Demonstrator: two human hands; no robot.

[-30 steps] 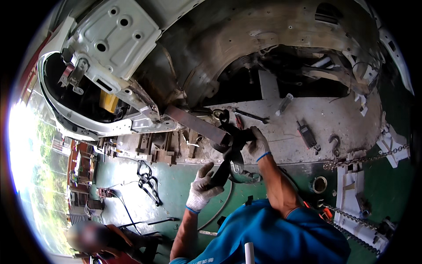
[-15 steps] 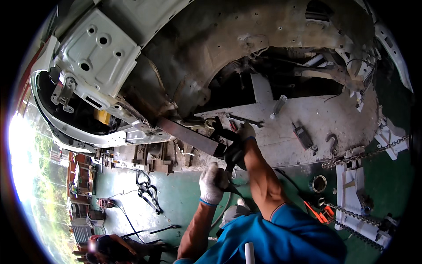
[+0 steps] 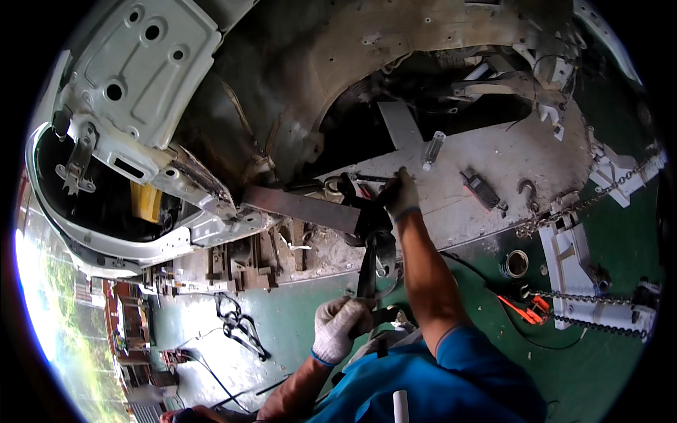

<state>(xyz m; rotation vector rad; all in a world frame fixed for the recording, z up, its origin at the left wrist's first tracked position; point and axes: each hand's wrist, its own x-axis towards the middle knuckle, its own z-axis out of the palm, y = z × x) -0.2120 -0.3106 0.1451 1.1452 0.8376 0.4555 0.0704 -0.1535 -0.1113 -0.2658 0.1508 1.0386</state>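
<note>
My left hand [image 3: 338,326], in a white knit glove, is closed on the lower end of a black strap [image 3: 367,271]. The strap runs up from it to a dark bundle at the end of a flat, brownish metal bar [image 3: 303,208]. My gloved right hand [image 3: 402,195] is at the right side of that bundle, its fingers bent around the dark strap and partly in shadow. Beyond the bundle are a brass-coloured hook or ring [image 3: 332,186] and a wrench [image 3: 372,178], partly hidden. The bar's far end reaches the stripped car body [image 3: 282,92].
On the grey platform [image 3: 451,204] lie a clear-handled tool [image 3: 434,150], a black handheld device [image 3: 483,192] and a metal hook [image 3: 527,188]. Chains [image 3: 592,298] and an orange tool [image 3: 525,309] are at the right. Black straps [image 3: 240,324] lie on the green floor; a person's arm shows lower left.
My left hand has drawn down toward my body, and a longer stretch of black strap shows above it. My right hand stays by the bundle, turned somewhat. The whole view has shifted.
</note>
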